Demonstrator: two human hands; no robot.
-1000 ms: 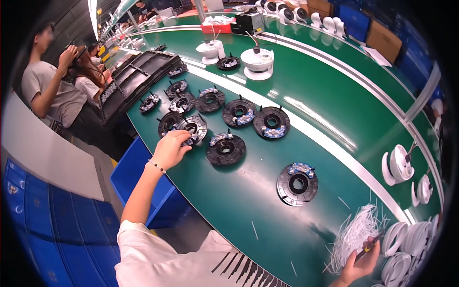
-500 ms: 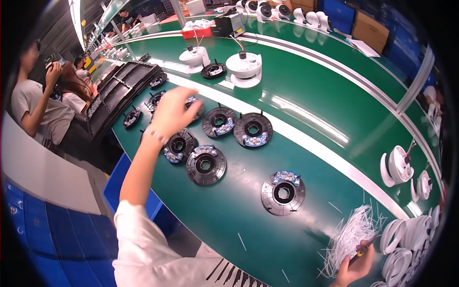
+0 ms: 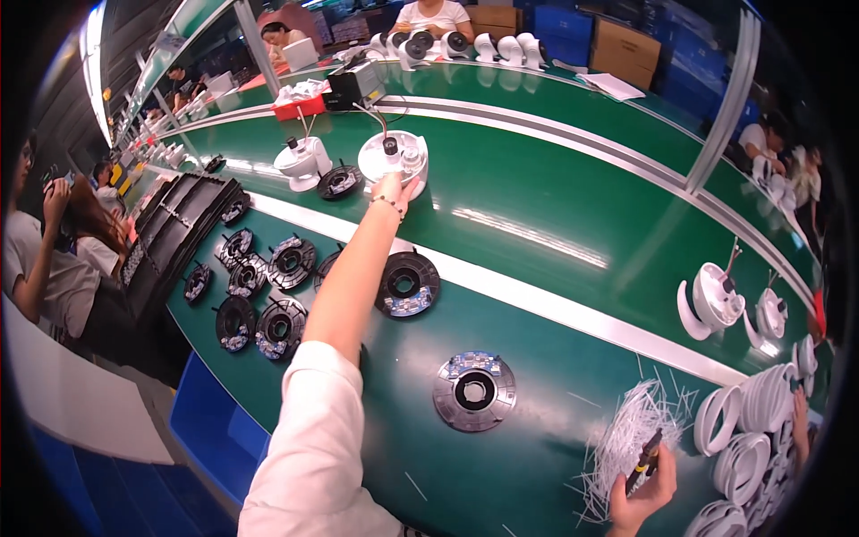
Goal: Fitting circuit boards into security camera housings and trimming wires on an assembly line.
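Observation:
Far out over the bench, my left hand (image 3: 395, 190) closes its fingers on the near lower side of a white rounded housing (image 3: 413, 163) with wires rising from its top. Below that arm lies a black disc (image 3: 408, 285) with a blue circuit board on its rim, partly covered by the forearm. Another such disc (image 3: 474, 391) lies flat by itself at the middle front. At the lower right my right hand (image 3: 646, 490) is closed around black-and-yellow pliers (image 3: 646, 458), beside a pile of thin white strips (image 3: 626, 438). The pliers' jaws are hard to make out.
Several more black discs (image 3: 292, 261) lie left of my forearm, near black trays (image 3: 179, 228). White rings (image 3: 743, 470) are stacked at the right edge, with two white housings (image 3: 716, 300) beyond. A blue bin (image 3: 215, 421) stands below the bench edge. Other people sit around.
My left hand has moved from above the black discs, forward and right, to the white housing. The view has shifted rightward. My right hand still holds the pliers by the strips.

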